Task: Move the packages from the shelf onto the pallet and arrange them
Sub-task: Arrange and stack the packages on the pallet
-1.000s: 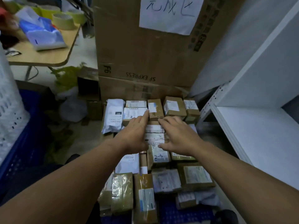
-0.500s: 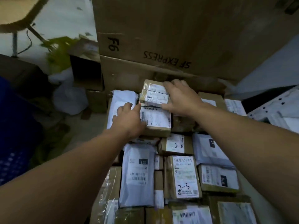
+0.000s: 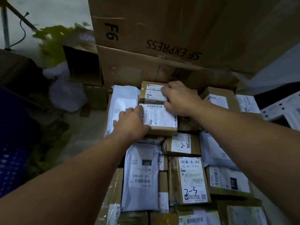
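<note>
Large package (image 3: 159, 118) held by left hand (image 3: 131, 123), small package (image 3: 151, 93) by right hand (image 3: 180, 99)

L hand (image 3: 131, 122), R hand (image 3: 180, 99): both bare. Forearms (image 3: 81, 168) bare too, uncovered right to frame edge. Wrists (image 3: 200, 109) bare. Finer detail lost in dim light.
</note>
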